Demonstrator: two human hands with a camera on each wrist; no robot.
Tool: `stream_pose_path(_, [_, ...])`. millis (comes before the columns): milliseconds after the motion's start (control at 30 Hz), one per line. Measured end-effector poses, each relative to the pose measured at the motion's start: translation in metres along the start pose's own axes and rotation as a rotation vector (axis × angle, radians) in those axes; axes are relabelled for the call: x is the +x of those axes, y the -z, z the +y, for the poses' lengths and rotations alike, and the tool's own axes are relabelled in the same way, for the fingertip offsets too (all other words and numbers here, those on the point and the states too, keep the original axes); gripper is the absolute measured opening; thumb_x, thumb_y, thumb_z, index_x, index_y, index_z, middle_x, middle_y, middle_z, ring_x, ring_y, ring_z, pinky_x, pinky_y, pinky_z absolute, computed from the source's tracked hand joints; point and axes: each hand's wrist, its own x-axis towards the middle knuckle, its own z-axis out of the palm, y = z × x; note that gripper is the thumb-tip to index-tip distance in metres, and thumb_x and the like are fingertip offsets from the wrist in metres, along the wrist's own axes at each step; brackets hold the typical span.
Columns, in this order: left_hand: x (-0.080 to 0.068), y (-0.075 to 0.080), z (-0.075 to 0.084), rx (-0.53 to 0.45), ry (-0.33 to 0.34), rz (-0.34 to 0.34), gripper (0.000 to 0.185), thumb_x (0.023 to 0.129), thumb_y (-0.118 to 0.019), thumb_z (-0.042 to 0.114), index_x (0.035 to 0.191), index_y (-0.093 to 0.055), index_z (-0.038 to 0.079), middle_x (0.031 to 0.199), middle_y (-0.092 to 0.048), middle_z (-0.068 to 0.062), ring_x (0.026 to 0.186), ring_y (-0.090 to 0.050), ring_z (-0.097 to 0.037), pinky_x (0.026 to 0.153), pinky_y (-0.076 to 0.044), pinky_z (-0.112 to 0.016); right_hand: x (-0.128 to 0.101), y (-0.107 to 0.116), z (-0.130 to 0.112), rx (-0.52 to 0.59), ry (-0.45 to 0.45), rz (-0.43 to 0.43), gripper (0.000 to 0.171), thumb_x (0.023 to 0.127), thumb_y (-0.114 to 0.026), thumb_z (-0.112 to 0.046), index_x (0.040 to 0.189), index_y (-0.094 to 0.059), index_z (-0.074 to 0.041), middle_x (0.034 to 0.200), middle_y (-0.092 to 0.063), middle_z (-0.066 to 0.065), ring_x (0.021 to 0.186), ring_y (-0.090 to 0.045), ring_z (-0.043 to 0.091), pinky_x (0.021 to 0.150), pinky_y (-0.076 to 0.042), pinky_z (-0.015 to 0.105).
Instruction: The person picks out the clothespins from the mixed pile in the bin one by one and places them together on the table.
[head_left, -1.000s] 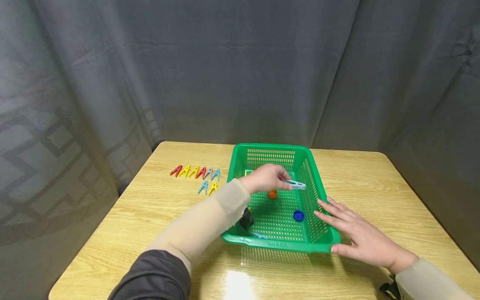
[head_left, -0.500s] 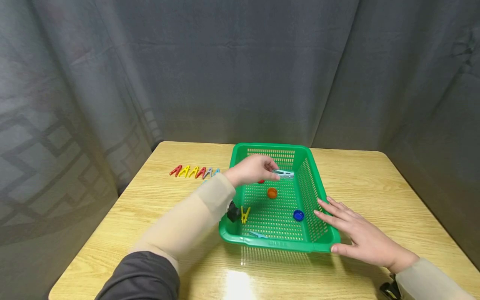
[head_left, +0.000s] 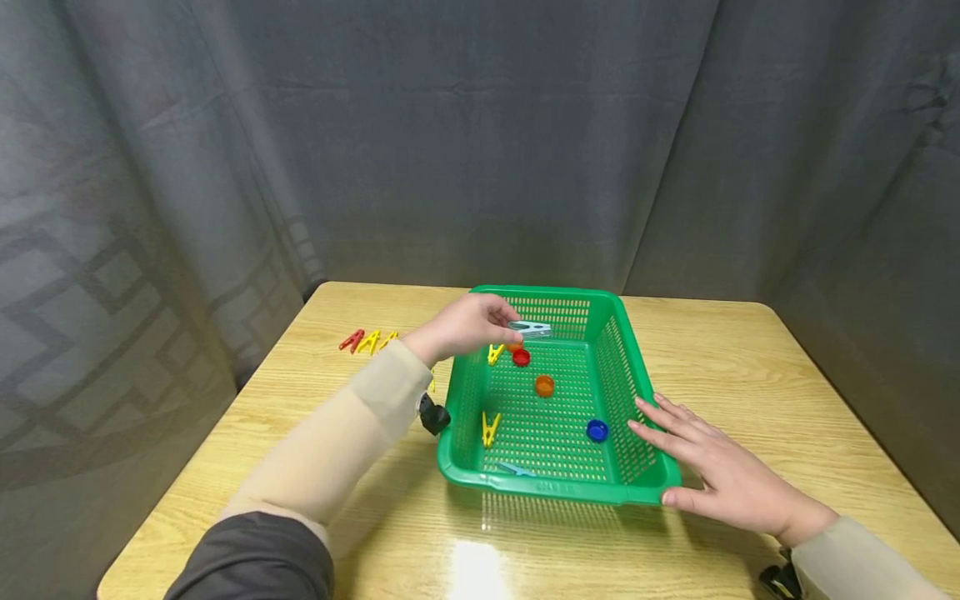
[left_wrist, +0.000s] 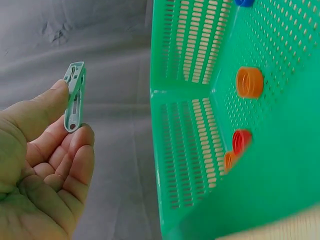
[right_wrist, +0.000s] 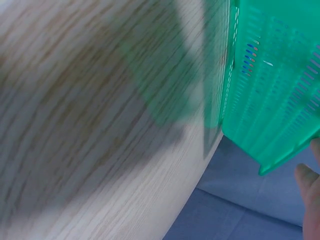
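My left hand [head_left: 467, 325] pinches a pale blue-green clothespin [left_wrist: 75, 96] between thumb and fingers, above the far left part of the green basket [head_left: 555, 492]. Inside the basket lie a yellow clothespin [head_left: 490, 430], another yellow clothespin [head_left: 495, 354] and a light blue clothespin [head_left: 516, 470]. A red bottle cap [head_left: 521, 357], an orange cap [head_left: 544, 386] and a blue cap [head_left: 597, 431] are on its floor; a second orange cap [left_wrist: 230, 161] shows in the left wrist view. My right hand [head_left: 708, 471] rests on the basket's right rim with fingers extended.
On the wooden table [head_left: 750, 375], left of the basket, a red clothespin [head_left: 352, 341] and yellow clothespins [head_left: 369, 342] stand in a row, partly hidden behind my left forearm. Grey curtains [head_left: 480, 150] hang behind and beside the table.
My left hand has moved left across the basket with the clothespin, uncovering the yellow clothespins and red cap inside. The forearm now hides more of the table row. My right hand has stayed put.
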Motion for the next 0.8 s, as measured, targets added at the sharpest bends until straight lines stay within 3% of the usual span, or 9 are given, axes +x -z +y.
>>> stream_pose_path(467, [-0.027,0.035,-0.037,-0.019,0.04,0.121,0.022,0.086,-0.074,0.026,0.102,-0.068,0.013,0.094,-0.064,-0.003,0.083,-0.056,-0.022,0.075,-0.047,-0.036,0.001,-0.001,-0.001,0.001,-0.004,-0.005,0.079,0.079,-0.075,-0.044,0.147,-0.042,-0.018,0.156,-0.028,0.009,0.145,-0.017,0.027,0.112,-0.001,0.019])
stream_pose_path(667, [-0.038,0.043,-0.056,-0.021,0.118,0.151,0.024,0.088,-0.072,0.029,0.106,-0.066,0.014,0.093,-0.064,-0.005,0.062,-0.048,-0.022,0.051,-0.039,-0.03,0.001,-0.002,0.0,0.001,-0.004,-0.008,0.079,0.079,-0.075,-0.043,0.147,-0.042,-0.018,0.156,-0.027,0.008,0.145,-0.016,0.026,0.112,-0.001,0.019])
stream_pose_path(800, [-0.045,0.046,-0.069,-0.05,0.153,0.162,0.028,0.089,-0.071,0.029,0.11,-0.064,0.011,0.094,-0.063,-0.008,0.064,-0.05,-0.028,0.055,-0.043,-0.033,0.0,-0.003,0.0,-0.001,-0.005,-0.008,0.08,0.079,-0.075,-0.043,0.147,-0.042,-0.018,0.156,-0.027,0.008,0.145,-0.016,0.026,0.112,-0.001,0.019])
